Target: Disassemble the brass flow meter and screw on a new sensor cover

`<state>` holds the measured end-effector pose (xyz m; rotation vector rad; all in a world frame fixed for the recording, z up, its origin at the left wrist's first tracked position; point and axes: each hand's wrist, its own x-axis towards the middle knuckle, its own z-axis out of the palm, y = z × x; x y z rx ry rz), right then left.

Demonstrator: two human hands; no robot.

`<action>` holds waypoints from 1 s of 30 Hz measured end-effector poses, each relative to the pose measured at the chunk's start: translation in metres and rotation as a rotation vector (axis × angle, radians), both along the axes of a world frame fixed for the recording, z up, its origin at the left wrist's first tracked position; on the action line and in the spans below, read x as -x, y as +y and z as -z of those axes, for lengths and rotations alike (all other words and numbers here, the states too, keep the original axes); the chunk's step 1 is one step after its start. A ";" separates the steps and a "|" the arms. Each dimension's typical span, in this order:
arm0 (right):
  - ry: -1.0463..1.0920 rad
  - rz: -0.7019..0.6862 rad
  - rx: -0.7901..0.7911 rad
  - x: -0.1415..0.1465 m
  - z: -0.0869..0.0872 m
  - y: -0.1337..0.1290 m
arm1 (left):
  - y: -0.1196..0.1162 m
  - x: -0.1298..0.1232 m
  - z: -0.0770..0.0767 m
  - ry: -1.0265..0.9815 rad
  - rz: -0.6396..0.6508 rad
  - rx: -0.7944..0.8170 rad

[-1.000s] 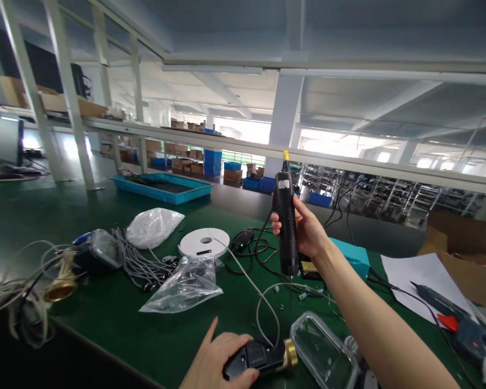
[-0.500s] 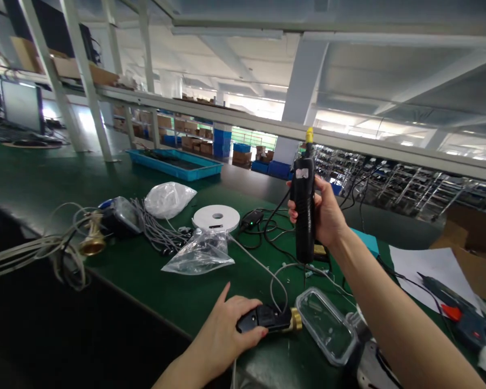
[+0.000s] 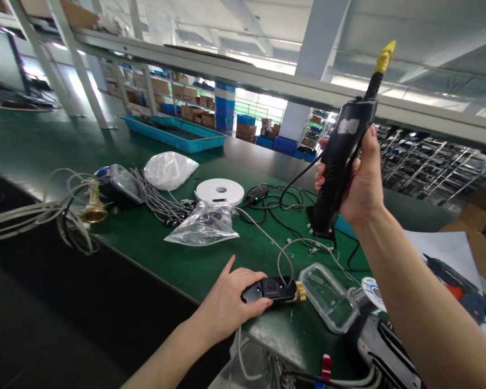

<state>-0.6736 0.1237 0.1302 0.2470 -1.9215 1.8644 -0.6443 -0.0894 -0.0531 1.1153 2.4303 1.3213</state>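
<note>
So far our right hand point(image 3: 362, 181) closes round raised electric screwdriver point(image 3: 339, 156); our left hand point(image 3: 225, 299) clasps brass-ended housing point(image 3: 270, 289), index lifted; clear cover point(image 3: 328, 298) lies off, just beside.

Heads up: your right forearm point(image 3: 413, 302) blocks half the glue gun point(image 3: 470, 302), and that black tool point(image 3: 383, 351) runs off the bottom edge, so can't tell what it is.

Nothing legible; white label point(image 3: 348, 126) on electric screwdriver point(image 3: 340, 167) too blurred.
</note>
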 end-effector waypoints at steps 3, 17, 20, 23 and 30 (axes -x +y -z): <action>0.008 -0.012 0.000 -0.003 -0.002 0.001 | 0.000 0.001 0.001 0.000 0.008 0.011; 0.037 -0.030 0.115 -0.052 0.002 -0.036 | 0.000 0.005 0.009 -0.003 0.012 -0.002; 0.007 -0.075 0.112 -0.054 0.017 -0.041 | 0.000 0.006 0.012 0.004 0.016 -0.011; 0.020 -0.121 0.092 -0.052 0.030 -0.043 | 0.001 0.006 0.013 -0.022 0.020 0.009; 0.048 -0.095 0.093 -0.050 0.043 -0.045 | 0.000 0.004 0.011 -0.017 0.000 -0.018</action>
